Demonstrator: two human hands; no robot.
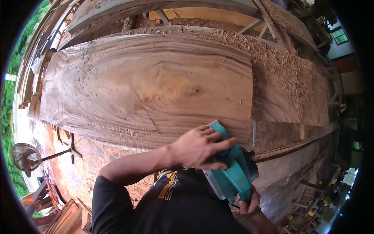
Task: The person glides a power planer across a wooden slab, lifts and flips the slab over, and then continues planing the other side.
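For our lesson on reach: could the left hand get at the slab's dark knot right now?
Probably yes: open slab lies between the left hand and the knot, though that hand must first leave the planer.

A black short-sleeved shirt [187, 214] is worn, its yellow-and-white chest print [168, 188] perhaps lettering in part

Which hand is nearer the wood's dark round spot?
The left hand, near the upper end of the green tool. The right hand, at its lower end, is farther.
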